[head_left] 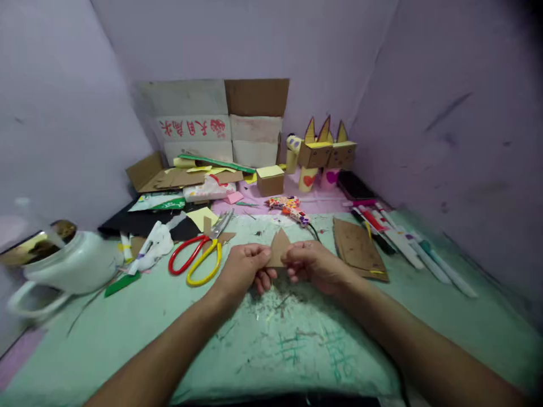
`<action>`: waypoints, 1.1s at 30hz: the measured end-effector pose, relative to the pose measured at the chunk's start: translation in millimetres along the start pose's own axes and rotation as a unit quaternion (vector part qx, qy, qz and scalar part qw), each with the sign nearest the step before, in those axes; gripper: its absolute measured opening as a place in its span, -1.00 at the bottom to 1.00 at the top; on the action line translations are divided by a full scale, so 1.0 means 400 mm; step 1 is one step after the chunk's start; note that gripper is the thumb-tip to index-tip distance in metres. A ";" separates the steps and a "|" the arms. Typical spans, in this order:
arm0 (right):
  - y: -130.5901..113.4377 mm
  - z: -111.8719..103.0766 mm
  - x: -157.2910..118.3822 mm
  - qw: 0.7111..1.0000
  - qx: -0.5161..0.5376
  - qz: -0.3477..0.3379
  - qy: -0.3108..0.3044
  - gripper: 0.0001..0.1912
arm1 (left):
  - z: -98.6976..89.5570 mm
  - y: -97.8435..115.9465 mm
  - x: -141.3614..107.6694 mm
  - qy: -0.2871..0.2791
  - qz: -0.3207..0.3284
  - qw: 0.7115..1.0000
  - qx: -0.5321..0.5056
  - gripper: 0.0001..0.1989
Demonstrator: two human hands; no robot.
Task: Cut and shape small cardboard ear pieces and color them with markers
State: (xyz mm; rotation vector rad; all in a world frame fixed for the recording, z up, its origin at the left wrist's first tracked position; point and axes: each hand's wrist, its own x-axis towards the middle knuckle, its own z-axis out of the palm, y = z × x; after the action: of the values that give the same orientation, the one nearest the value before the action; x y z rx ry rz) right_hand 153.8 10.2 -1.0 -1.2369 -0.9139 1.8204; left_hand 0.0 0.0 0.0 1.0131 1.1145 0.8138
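A small brown cardboard piece point(279, 249) with a pointed top is held over the middle of the green table. My left hand point(250, 265) pinches its left edge between thumb and fingers. At its right edge, my right hand point(309, 261) grips it with closed fingers. Scissors point(203, 251) with one red and one yellow handle lie to the left of my left hand, blades pointing away. Behind my hands rests a glue gun point(297, 216) with a colourful pattern. A flat cardboard sheet point(358, 249) lies to the right of my right hand.
Markers point(418, 249) lie at the right. A white teapot-like vessel point(76, 263) stands at the left. A small cardboard box point(270, 181), cardboard scraps and cup figures with pointed ears point(316, 152) stand at the back, before the wall.
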 end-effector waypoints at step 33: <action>0.011 -0.004 -0.004 0.995 -0.070 -0.065 -0.042 -0.79 | 0.005 0.005 0.001 0.042 0.048 0.997 0.046 -0.87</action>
State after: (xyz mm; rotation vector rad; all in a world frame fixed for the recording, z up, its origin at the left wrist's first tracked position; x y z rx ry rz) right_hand 154.8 7.1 -4.6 -1.1631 -1.1601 1.7402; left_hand 2.1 0.5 2.0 1.1255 1.1914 0.8961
